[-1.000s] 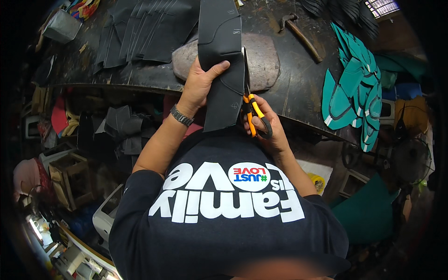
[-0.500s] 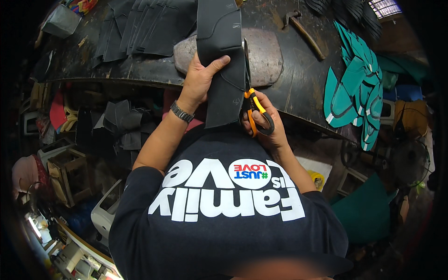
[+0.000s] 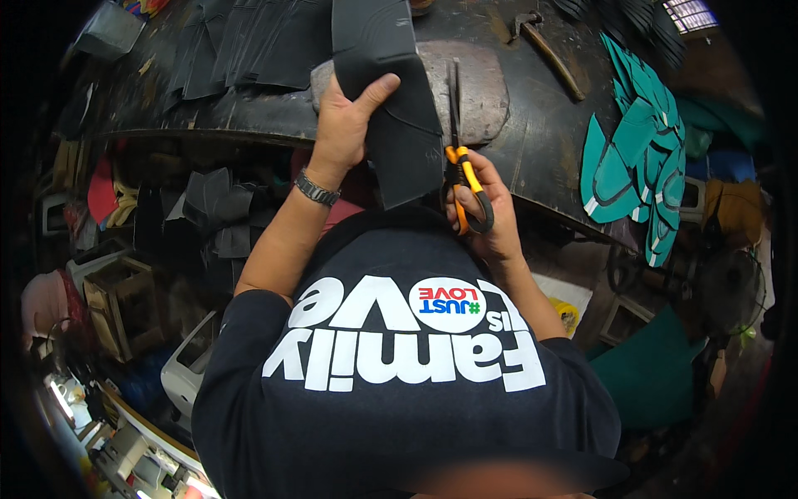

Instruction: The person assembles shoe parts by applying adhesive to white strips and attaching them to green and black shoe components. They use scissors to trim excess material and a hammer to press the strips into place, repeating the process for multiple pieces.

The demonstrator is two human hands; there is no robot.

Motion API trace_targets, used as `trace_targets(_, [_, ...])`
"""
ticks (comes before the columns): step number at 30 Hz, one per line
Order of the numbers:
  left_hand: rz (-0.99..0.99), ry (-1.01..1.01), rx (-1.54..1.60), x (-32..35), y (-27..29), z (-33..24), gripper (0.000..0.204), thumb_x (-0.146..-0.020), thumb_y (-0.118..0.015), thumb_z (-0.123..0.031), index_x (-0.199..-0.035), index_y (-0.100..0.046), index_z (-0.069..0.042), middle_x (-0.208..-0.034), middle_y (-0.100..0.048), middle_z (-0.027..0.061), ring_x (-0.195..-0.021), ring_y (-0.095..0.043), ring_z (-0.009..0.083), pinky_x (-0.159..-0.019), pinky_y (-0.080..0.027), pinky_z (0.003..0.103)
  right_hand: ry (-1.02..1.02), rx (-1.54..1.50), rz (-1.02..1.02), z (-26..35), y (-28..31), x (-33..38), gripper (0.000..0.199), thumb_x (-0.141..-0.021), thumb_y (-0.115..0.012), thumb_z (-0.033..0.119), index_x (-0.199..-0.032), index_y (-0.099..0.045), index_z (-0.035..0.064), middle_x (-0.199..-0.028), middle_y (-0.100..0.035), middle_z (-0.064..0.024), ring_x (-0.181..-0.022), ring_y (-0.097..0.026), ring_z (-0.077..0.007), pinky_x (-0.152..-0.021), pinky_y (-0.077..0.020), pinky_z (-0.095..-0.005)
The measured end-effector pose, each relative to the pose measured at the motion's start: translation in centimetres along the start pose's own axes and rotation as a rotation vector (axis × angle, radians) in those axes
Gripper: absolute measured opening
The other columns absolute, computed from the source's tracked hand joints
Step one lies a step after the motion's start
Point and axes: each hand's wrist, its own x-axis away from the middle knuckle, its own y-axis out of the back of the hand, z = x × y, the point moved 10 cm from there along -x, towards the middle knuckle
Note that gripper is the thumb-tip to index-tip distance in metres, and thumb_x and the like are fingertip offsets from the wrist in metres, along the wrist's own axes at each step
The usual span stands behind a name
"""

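My left hand grips the left edge of a long black sheet, its thumb on top and its fingers hidden beneath. Pale marks and curved lines show on the sheet. In my right hand is a pair of scissors with orange and black handles, blades pointing away from me. The blades look nearly closed and stand just right of the sheet's edge, over a grey stone slab on the dark workbench.
Dark cut pieces lie at the far left of the bench. A hammer rests right of the slab. Teal cut pieces are heaped at the right edge. A metal container stands far left; crates sit below the bench.
The sheet has moved left and tilted, with my left hand. The scissors have shifted right, away from the sheet's edge, and their blades now show against the slab.
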Motion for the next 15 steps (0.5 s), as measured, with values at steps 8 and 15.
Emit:
trace_targets(8, [-0.083, -0.129, 0.093, -0.8, 2.2, -3.4, 0.033, -0.092, -0.071, -0.001, -0.123, -0.057, -0.001, -0.113, -0.069, 0.0107, -0.1, -0.07, 0.0191, -0.087, -0.061, 0.032, -0.009, 0.242, 0.162, -0.5, 0.4, 1.5, 0.074, -0.078, -0.082, 0.016, -0.144, -0.047, 0.0085, -0.117, -0.055, -0.0049, -0.103, -0.055, -0.0144, -0.093, -0.0452, -0.0273])
trace_targets(15, [-0.098, -0.196, -0.004, -0.6, 2.5, -3.5, 0.033, -0.092, -0.071, 0.001, -0.122, -0.058, 0.0, -0.113, -0.069, 0.0097, -0.1, -0.068, 0.0165, -0.088, -0.059, 0.03, 0.018, 0.338, 0.128, -0.4, -0.6, 1.3, 0.07, -0.079, -0.082, 0.01, -0.141, -0.05, 0.0082, -0.118, -0.055, -0.0041, -0.104, -0.055, -0.0131, -0.095, -0.0442, -0.0274])
